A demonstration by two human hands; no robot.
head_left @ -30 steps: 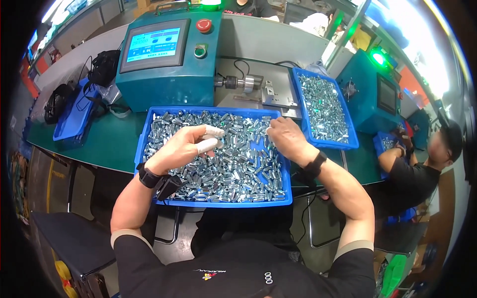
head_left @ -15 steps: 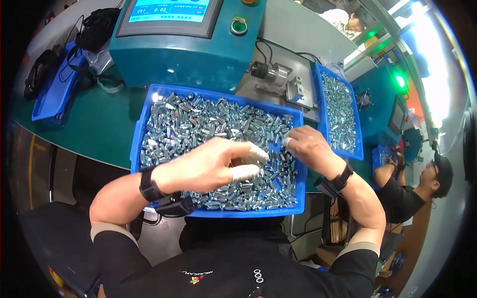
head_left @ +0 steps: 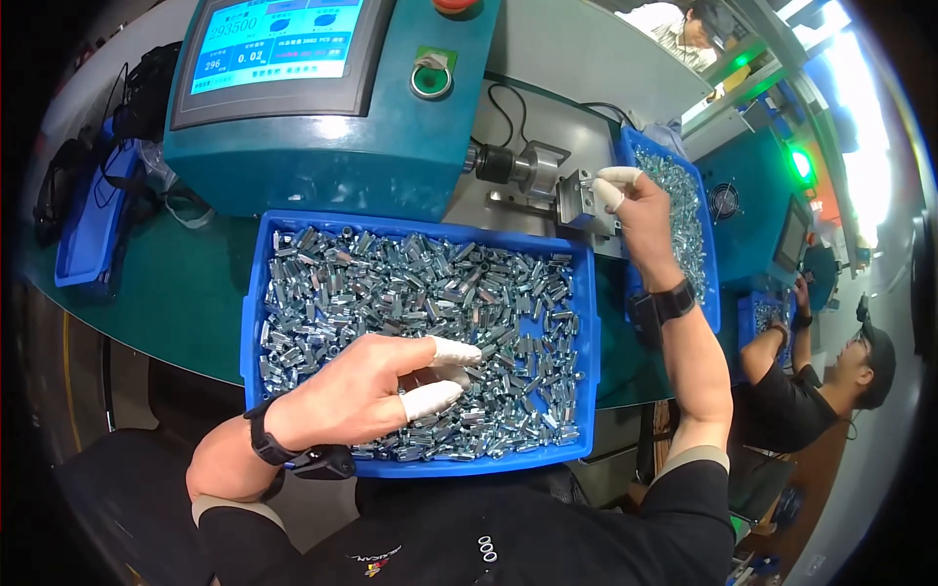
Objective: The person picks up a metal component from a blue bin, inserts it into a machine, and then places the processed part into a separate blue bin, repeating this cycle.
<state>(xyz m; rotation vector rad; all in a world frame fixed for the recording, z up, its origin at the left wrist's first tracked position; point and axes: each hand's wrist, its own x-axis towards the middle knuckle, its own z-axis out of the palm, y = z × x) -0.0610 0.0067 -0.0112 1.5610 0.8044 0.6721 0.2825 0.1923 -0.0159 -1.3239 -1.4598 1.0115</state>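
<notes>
Left hand: the left hand (head_left: pixel 366 391) hovers low over the near part of the large blue tray (head_left: pixel 256 293), fingers extended and close together; white finger cots (head_left: pixel 430 398) cover at least two fingertips. Whether a part is pinched beneath them cannot be told.
Right hand: the right hand (head_left: pixel 640 210) is raised at the metal fixture (head_left: pixel 576 200) behind the tray, fingertips in white cots pressed against the fixture's block. Grip narrow; any part between the fingers is too small to make out.
Parts: small silver metal parts (head_left: pixel 420 293) fill the large blue tray in a loose heap, spread across nearly the whole floor of it.
Tray position: the tray sits on the green bench (head_left: pixel 186 293), directly in front of the person and just before the teal machine.
Machine: teal control cabinet (head_left: pixel 322 146) with a lit touch screen (head_left: pixel 274 44) and a green push button (head_left: pixel 431 78); the fixture with its cylindrical spindle (head_left: pixel 508 164) stands on a grey plate to its right.
Second tray: a narrower blue tray (head_left: pixel 699 225) of similar silver parts lies just right of the right hand.
Wrists: a dark band on each wrist.
Surroundings: another blue bin (head_left: pixel 83 234) at far left on the bench; a co-worker (head_left: pixel 821 391) in dark clothing works at a separate station to the right, well apart.
</notes>
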